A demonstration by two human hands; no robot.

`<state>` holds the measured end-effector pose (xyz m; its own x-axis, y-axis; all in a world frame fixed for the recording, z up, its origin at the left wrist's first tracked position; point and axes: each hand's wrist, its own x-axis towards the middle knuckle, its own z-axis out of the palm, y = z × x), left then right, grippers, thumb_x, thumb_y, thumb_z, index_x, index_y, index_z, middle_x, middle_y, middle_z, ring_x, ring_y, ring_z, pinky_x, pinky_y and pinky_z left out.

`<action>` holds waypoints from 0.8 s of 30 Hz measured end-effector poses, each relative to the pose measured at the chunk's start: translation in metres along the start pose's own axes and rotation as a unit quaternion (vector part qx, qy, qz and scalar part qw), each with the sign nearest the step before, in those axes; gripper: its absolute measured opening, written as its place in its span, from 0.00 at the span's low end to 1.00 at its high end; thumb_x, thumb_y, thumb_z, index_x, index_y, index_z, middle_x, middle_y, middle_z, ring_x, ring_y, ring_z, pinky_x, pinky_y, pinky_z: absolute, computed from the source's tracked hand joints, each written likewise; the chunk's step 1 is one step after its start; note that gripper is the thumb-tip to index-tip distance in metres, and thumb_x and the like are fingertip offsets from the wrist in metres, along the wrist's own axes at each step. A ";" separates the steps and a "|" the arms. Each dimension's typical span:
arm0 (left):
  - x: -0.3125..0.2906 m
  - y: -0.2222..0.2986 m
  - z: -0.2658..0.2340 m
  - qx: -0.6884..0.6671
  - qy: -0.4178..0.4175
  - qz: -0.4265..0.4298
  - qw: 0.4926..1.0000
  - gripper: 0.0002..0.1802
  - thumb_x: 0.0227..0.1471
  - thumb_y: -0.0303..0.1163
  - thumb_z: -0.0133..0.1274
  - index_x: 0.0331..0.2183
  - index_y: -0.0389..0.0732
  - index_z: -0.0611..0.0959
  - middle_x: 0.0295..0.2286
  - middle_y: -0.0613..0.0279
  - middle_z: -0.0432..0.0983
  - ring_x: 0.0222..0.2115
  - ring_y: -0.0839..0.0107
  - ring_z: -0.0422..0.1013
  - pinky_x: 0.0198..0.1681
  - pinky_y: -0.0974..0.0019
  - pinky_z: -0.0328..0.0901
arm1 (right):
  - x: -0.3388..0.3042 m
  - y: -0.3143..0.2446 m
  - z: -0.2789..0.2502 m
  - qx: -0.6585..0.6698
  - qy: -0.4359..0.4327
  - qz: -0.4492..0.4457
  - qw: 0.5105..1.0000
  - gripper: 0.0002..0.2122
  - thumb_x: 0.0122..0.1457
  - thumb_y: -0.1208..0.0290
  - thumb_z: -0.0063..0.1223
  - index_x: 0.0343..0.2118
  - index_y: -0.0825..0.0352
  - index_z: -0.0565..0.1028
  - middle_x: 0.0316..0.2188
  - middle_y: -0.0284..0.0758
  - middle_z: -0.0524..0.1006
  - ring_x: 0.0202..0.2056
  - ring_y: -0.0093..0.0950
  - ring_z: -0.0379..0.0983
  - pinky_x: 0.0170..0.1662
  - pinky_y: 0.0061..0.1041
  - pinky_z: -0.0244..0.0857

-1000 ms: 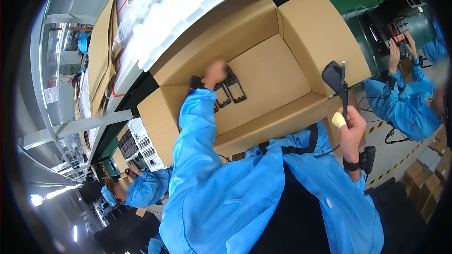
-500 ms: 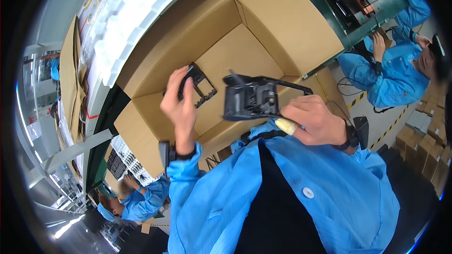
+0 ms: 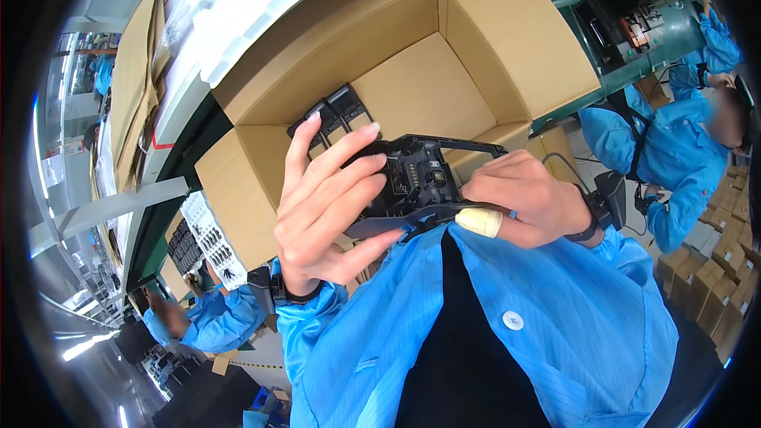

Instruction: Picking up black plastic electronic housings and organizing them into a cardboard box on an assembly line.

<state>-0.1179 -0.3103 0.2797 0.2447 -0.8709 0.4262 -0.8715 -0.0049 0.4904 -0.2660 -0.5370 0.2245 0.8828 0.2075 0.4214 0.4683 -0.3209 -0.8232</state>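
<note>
A black plastic housing (image 3: 428, 178) with moulded ribs, slots and a long open frame on its right part is held over the open cardboard box. My right hand (image 3: 527, 198) grips its right end, the thumb wrapped in a pale yellow cover. Around the left end, my left hand (image 3: 329, 206) has its fingers across the top and its thumb along the lower edge. Beyond the left fingers, black frame-like parts (image 3: 346, 103) lie at the left side of the box; my fingers hide some of them.
The cardboard box (image 3: 428, 79) has its flaps folded out. White moulded trays (image 3: 261, 20) stand along its far left. A green bench with a black device (image 3: 626, 28) is at far right. Co-workers in blue sit right (image 3: 678, 135) and lower left (image 3: 226, 317); stacked cartons (image 3: 713, 246) are at right.
My left hand has let go of a black frame inside the box and come right and nearer, onto the housing. The right hand still holds the housing, which has shifted slightly.
</note>
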 end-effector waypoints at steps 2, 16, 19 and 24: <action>-0.007 -0.006 -0.001 -0.018 0.015 0.008 1.000 0.25 0.32 0.34 0.71 0.33 0.27 0.84 0.32 0.45 0.82 0.48 0.43 0.76 0.59 0.30 0.54 | 0.000 0.000 0.001 0.015 -0.002 0.012 1.000 0.07 0.56 0.74 0.59 0.33 0.70 0.72 0.16 0.38 0.68 0.17 0.39 0.68 0.21 0.35 0.58; -0.011 -0.036 0.025 -0.195 0.078 0.011 0.978 0.15 0.34 0.22 0.64 0.29 0.25 0.83 0.29 0.42 0.82 0.42 0.43 0.79 0.53 0.35 0.65 | -0.004 0.007 0.000 0.117 0.022 0.068 0.991 0.07 0.60 0.71 0.58 0.31 0.68 0.73 0.16 0.38 0.67 0.16 0.38 0.64 0.21 0.33 0.55; -0.010 -0.040 0.034 -0.185 0.102 0.010 0.977 0.12 0.35 0.19 0.62 0.28 0.24 0.83 0.28 0.42 0.82 0.41 0.44 0.79 0.53 0.36 0.65 | -0.005 0.011 -0.004 0.113 0.013 0.101 0.988 0.07 0.59 0.72 0.59 0.33 0.69 0.74 0.18 0.38 0.70 0.19 0.36 0.67 0.24 0.31 0.59; 0.012 -0.066 0.042 -0.030 0.075 -0.119 0.990 0.15 0.39 0.22 0.66 0.34 0.31 0.86 0.32 0.50 0.83 0.38 0.53 0.81 0.51 0.54 0.71 | -0.022 0.070 0.004 -0.077 0.243 0.131 0.958 0.10 0.52 0.76 0.59 0.37 0.73 0.75 0.32 0.43 0.76 0.34 0.38 0.75 0.37 0.31 0.69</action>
<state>-0.0755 -0.3411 0.2206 0.5046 -0.7655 0.3992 -0.7555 -0.1678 0.6333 -0.2530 -0.5603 0.1556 0.8658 -0.3407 0.3665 0.1957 -0.4436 -0.8746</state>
